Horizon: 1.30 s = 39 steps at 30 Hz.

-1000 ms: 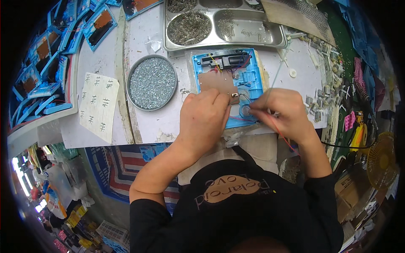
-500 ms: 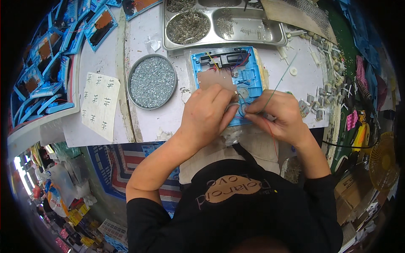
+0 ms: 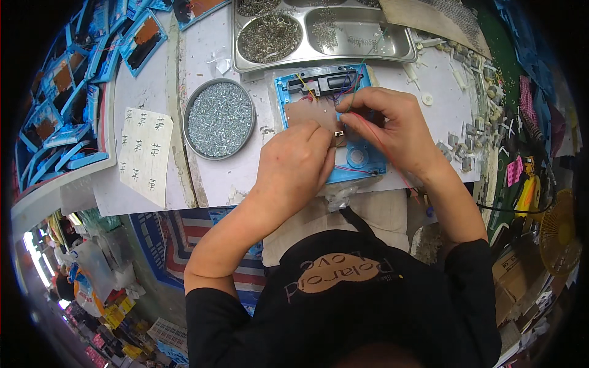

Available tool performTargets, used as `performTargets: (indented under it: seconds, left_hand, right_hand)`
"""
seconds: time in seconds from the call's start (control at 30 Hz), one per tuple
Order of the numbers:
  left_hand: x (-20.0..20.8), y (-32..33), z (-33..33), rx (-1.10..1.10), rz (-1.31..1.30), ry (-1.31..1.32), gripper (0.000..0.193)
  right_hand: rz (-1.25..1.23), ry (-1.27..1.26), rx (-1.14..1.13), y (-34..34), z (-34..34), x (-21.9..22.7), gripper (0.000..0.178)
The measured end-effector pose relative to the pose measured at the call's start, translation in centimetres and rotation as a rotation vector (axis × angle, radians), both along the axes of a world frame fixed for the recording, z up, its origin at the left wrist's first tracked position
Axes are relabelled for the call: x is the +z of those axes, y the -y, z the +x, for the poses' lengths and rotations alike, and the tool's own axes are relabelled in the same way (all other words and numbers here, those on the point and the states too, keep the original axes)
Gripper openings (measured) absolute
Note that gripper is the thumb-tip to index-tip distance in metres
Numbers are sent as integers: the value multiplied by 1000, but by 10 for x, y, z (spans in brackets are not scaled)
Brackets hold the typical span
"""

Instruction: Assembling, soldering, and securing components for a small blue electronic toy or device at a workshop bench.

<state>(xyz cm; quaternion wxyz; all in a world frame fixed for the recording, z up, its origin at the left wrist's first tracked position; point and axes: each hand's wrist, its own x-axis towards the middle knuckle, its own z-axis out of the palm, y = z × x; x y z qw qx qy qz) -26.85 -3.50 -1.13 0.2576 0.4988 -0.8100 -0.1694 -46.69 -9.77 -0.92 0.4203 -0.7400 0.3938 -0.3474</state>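
Observation:
A blue plastic casing (image 3: 374, 167) lies on the table in front of me, with a brown circuit board (image 3: 307, 112) over its middle. My left hand (image 3: 293, 164) has its fingers curled round the board's near edge; the fingertips are partly hidden. Over the casing's right side, my right hand (image 3: 396, 127) pinches thin wires by the board's right edge. A green wire (image 3: 364, 60) rises from that pinch, and a red wire (image 3: 375, 136) trails down past the wrist. A round blue disc (image 3: 357, 157) shows in the casing, and a black module (image 3: 331, 84) sits along its far side.
Left of the casing stands a round tray of small screws (image 3: 219, 119), beside a handwritten paper sheet (image 3: 145, 156). A metal compartment tray (image 3: 334, 60) with small springs is behind. Blue casings (image 3: 73, 135) fill a bin at far left; small metal parts (image 3: 469, 144) lie right.
My right hand has moved up and away from the casing's near edge to the board's right edge, carrying the wires. The round disc has come into view. My left hand has barely moved.

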Motion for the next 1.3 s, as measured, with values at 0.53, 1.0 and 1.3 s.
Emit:
performTargets:
  seconds: [0.53,1.0,1.3]
  left_hand:
    - [-14,-1,-3,-2,-114,-42,15]
    - [-12,-2,-2,-13,-88,-87,16]
    - [2,-12,44,205,-48,-233,20]
  right_hand:
    - [-412,-407,250,-9,-14,1,31]
    - [-267,-169,133,-5,-21,-4,18]
    - [-256,-167,133,-9,-24,-3,17]
